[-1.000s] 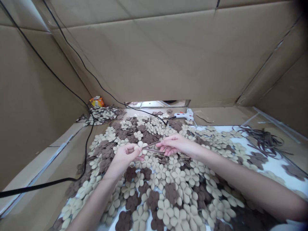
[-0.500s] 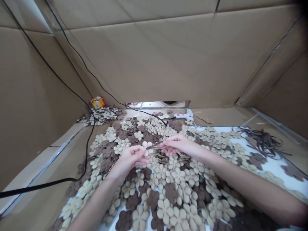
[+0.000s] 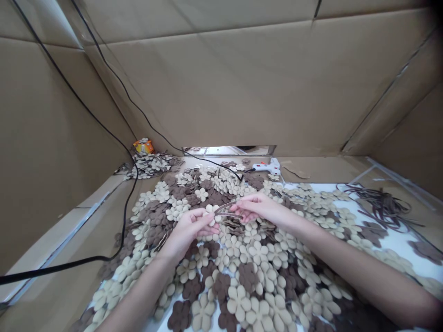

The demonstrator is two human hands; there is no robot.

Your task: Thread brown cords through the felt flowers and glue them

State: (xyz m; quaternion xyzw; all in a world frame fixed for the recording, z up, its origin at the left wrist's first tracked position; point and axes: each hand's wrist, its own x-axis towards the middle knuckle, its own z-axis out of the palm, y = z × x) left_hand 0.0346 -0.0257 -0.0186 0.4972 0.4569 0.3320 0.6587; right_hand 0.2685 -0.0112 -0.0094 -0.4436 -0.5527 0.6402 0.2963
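Note:
Between thumb and fingers, my left hand pinches a beige five-petal flower. A thin brown strap with light stitching runs from that flower across to my right hand, whose fingers are closed on it. The strap bends into a narrow loop, with a second strand just below. Whether its end is fixed to the flower or only held against it, I cannot tell. Beneath both hands lies a thick spread of beige flowers and dark brown flowers.
A white glue gun lies at the back, its black cable running up left. Brown straps are heaped at the right. An orange packet stands behind a flower pile. Cardboard walls enclose the space.
The view has shifted slightly, so everything sits a little farther right. The strap loop between my hands has spread, its two strands more clearly apart. Both hands keep their hold.

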